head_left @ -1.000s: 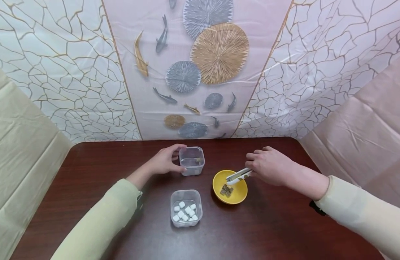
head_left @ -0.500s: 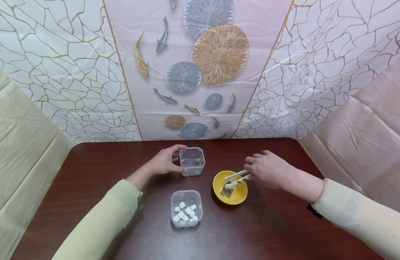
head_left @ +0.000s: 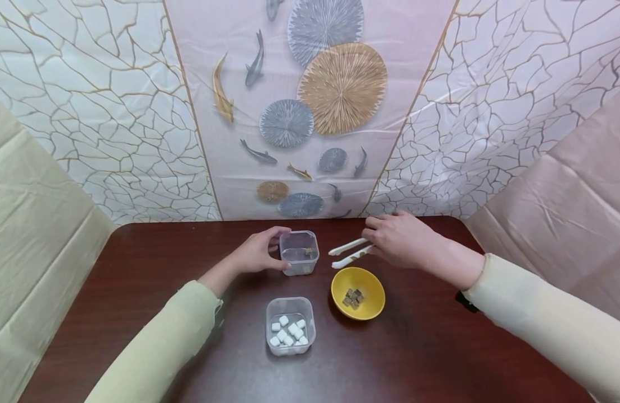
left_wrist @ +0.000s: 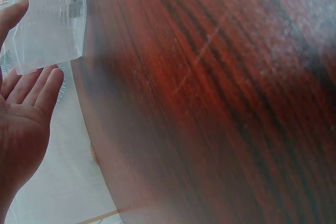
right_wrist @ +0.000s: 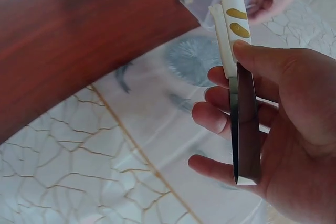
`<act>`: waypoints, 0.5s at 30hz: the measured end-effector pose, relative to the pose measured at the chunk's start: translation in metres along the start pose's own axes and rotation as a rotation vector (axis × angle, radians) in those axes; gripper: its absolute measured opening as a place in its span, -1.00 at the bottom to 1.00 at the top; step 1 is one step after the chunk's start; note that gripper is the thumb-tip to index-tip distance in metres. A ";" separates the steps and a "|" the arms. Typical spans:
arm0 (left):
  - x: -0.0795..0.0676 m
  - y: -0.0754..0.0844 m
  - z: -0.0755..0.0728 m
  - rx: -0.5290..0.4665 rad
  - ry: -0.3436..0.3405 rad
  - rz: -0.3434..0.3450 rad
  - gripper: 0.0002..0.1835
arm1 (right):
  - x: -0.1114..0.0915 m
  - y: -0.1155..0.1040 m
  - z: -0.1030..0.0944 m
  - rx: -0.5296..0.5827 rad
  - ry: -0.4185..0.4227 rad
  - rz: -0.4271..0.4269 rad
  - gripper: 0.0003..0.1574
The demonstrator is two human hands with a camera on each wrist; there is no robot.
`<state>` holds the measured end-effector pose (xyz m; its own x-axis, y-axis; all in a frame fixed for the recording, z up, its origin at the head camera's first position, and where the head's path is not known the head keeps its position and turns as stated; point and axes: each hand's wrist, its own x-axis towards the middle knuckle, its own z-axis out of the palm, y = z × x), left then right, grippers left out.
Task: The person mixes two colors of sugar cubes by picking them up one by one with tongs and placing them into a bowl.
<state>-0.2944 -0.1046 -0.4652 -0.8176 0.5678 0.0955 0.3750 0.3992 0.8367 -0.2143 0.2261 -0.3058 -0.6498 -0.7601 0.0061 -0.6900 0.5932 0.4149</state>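
My left hand (head_left: pixel 254 253) holds a clear plastic container (head_left: pixel 300 268) at the back of the table, thumb on the near side and fingers on the far side. One small brown cube (head_left: pixel 309 251) lies inside it. My right hand (head_left: pixel 402 239) grips white-tipped metal tongs (right_wrist: pixel 245 119) between thumb and fingers. In the head view the tong tips are apart, just behind the yellow bowl (head_left: pixel 357 315) and right of the container, with nothing visible between them. Several brown cubes (head_left: pixel 353 299) sit in the bowl.
A second clear container (head_left: pixel 291 351) with several white cubes (head_left: pixel 292 329) stands in front of the first, left of the bowl. The dark wooden table (head_left: pixel 421 352) ends at a patterned cloth backdrop (head_left: pixel 285 162).
The tongs have come up out of the yellow bowl and moved back and left towards the held container. My left hand has kept its place on that container.
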 end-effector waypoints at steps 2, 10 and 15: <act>0.000 0.000 0.001 0.002 -0.002 -0.001 -0.07 | 0.011 0.000 -0.003 -0.005 -0.004 0.004 -0.71; -0.001 0.005 0.000 0.004 -0.003 -0.013 -0.07 | 0.053 -0.001 -0.004 -0.067 -0.027 0.014 -0.69; -0.001 0.005 0.000 -0.001 -0.005 -0.018 -0.08 | 0.077 -0.010 -0.004 -0.113 -0.077 0.000 -0.71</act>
<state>-0.2917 -0.1031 -0.4613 -0.8222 0.5638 0.0778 0.3599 0.4091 0.8385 -0.2564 0.1606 -0.3055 -0.6754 -0.7348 -0.0624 -0.6524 0.5559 0.5151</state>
